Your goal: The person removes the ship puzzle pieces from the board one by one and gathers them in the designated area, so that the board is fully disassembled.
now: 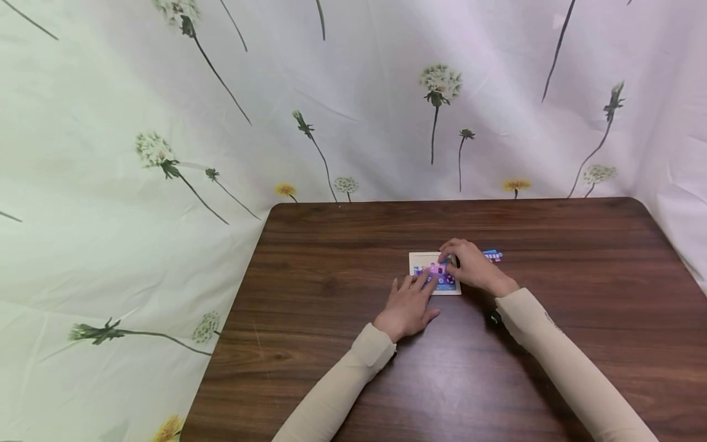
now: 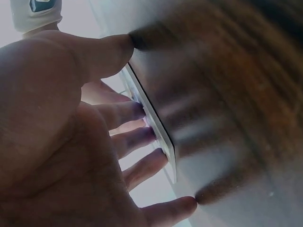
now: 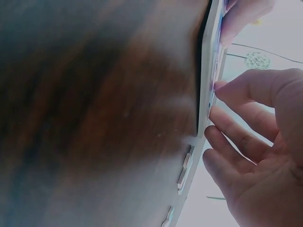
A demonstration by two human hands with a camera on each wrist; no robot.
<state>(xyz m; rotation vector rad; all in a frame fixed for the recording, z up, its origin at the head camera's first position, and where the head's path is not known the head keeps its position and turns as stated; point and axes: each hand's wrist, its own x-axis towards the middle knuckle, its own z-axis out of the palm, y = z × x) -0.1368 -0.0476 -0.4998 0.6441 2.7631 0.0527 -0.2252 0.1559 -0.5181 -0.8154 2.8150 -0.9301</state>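
Observation:
A small jigsaw puzzle (image 1: 434,285) in pink, purple and blue lies in a white-rimmed tray (image 1: 418,254) on the table. My left hand (image 1: 407,307) rests over its lower left with spread fingers, several fingertips touching the puzzle. In the left wrist view the thumb and little finger of my left hand (image 2: 94,127) reach the tabletop beside the board. At the tray's right side, my right hand (image 1: 472,265) pinches a bluish puzzle piece (image 1: 444,261) with thumb and index finger, low against the puzzle; the fingers mostly hide it. The other fingers of my right hand (image 3: 265,137) are loosely bent.
Loose blue and white puzzle pieces (image 1: 493,255) lie on the table just right of the tray, partly behind my right hand. Seen edge-on in the right wrist view is a loose piece (image 3: 185,169). A dandelion-printed cloth (image 1: 375,123) hangs behind the brown wooden table (image 1: 320,344).

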